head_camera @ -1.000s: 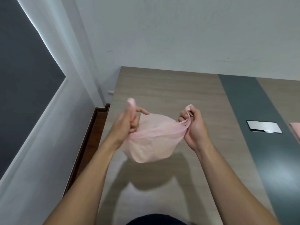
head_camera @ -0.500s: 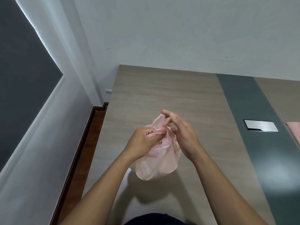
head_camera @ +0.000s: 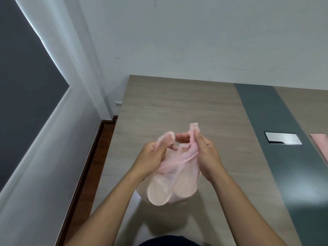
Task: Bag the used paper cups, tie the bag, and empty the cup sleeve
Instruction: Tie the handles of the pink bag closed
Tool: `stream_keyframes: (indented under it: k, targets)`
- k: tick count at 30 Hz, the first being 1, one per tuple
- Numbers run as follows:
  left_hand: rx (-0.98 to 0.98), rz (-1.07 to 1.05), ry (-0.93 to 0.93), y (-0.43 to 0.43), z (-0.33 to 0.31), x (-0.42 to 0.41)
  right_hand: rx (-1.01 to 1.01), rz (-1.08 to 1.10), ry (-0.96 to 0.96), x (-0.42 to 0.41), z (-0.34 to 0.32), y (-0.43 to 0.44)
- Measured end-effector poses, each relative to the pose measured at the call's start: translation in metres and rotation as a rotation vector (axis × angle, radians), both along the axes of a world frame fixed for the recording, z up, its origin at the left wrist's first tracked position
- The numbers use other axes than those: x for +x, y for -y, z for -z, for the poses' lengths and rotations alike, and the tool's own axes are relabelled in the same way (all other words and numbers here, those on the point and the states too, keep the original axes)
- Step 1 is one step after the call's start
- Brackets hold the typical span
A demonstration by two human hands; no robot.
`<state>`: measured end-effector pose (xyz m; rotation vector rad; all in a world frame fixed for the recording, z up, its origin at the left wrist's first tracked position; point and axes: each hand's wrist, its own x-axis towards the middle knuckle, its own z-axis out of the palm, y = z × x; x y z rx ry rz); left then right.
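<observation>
A thin pink plastic bag (head_camera: 170, 189) hangs between my hands above the wooden table (head_camera: 159, 107). Round shapes of paper cups show through its lower part. My left hand (head_camera: 150, 157) grips the bag's left handle, whose end sticks up over my fingers. My right hand (head_camera: 204, 153) pinches the right handle, which stands up above my thumb. The two handles cross below my fingers. No cup sleeve is in sight.
A dark grey strip (head_camera: 276, 139) runs along the table with a silver cover plate (head_camera: 282, 138) set in it. A pink item (head_camera: 321, 144) lies at the right edge. The white wall stands behind, and the table's left edge drops to a brown floor (head_camera: 88, 174).
One second ago the handles were pulled wide apart. My hands then came together over the bag, and now they hold the two handles close, crossed, with the ends upright.
</observation>
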<state>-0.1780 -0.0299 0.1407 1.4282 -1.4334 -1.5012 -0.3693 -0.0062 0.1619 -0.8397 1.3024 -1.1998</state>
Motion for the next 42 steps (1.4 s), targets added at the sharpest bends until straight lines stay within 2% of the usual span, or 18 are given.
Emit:
stream_keyframes:
  k: [1,2,4,5,7,9,11,14,16,18,20,23,29,35,39,42]
  targets:
    - [0.045,-0.111,-0.043,0.001,0.006,0.004,0.007,0.068,0.076,-0.001,0.001,0.002]
    - [0.109,-0.203,-0.181,0.003,0.013,0.007,0.007,0.116,0.155,-0.004,0.006,0.005]
    - [0.231,-0.285,-0.639,0.007,0.022,0.014,-0.008,0.144,0.287,-0.007,0.008,0.006]
    - [0.276,-0.308,-0.811,0.007,0.023,0.017,-0.016,0.134,0.287,-0.009,0.010,0.007]
    - [0.322,-0.328,-0.961,0.005,0.019,0.019,-0.027,0.100,0.209,-0.012,0.010,0.006]
    - [0.346,-0.329,-0.983,0.004,0.014,0.014,-0.010,0.040,0.059,-0.013,0.013,0.010]
    - [0.336,-0.304,-0.902,0.004,0.011,0.008,0.024,-0.064,-0.059,-0.012,0.014,0.011]
    - [0.148,-0.205,-0.508,0.000,0.011,0.004,0.112,-0.172,-0.249,-0.011,0.009,0.004]
    - [0.024,-0.099,-0.355,-0.004,0.011,0.004,0.137,-0.281,-0.381,-0.010,0.005,-0.003]
    - [0.022,-0.001,-0.398,-0.007,0.010,0.003,0.097,-0.404,-0.442,-0.007,-0.003,-0.008]
    - [0.118,0.050,-0.444,-0.009,0.010,-0.002,0.040,-0.543,-0.511,-0.003,-0.014,-0.013]
    - [0.187,0.013,-0.442,-0.014,0.014,-0.009,0.003,-0.654,-0.613,0.000,-0.019,-0.019]
    - [0.096,-0.152,-0.337,-0.017,0.018,-0.008,-0.013,-0.552,-0.526,0.004,-0.014,-0.021]
    - [0.074,-0.033,-0.359,-0.015,0.015,0.004,-0.030,-0.403,-0.581,-0.001,0.006,-0.012]
    - [-0.034,0.127,-0.201,-0.013,0.014,0.011,-0.042,-0.357,-0.664,-0.001,0.021,-0.011]
    - [-0.253,0.183,0.095,-0.013,0.011,0.009,-0.034,-0.274,-0.761,0.001,0.034,-0.009]
